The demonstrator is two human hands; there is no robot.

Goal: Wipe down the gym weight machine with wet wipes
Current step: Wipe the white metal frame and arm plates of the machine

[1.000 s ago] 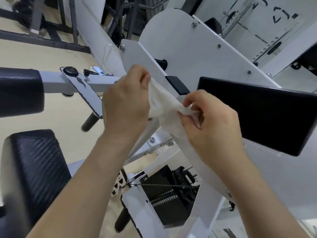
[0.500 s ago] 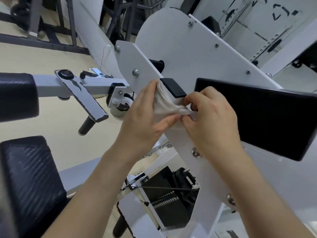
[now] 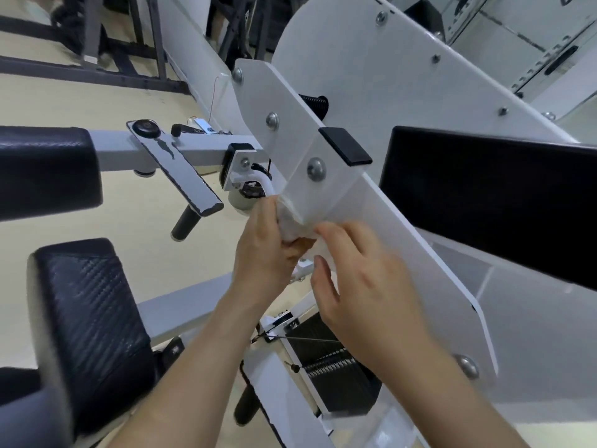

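The white weight machine fills the view, its slanted white arm plate running from upper left to lower right. My left hand grips a bunched white wet wipe and holds it against the lower left edge of that plate. My right hand hovers just right of the wipe with relaxed, slightly curled fingers, blurred by motion; its fingertips are near the wipe, and I cannot tell whether they touch it.
A black pad sits behind the plate at right. Another black pad on a grey bar is at left, a seat pad lower left. The weight stack lies below my hands. Dark racks stand at the back.
Both hands moved down along the plate, away from the black end cap. My right hand let go of the wipe's corner and now hangs loose; my left hand holds the wipe alone.
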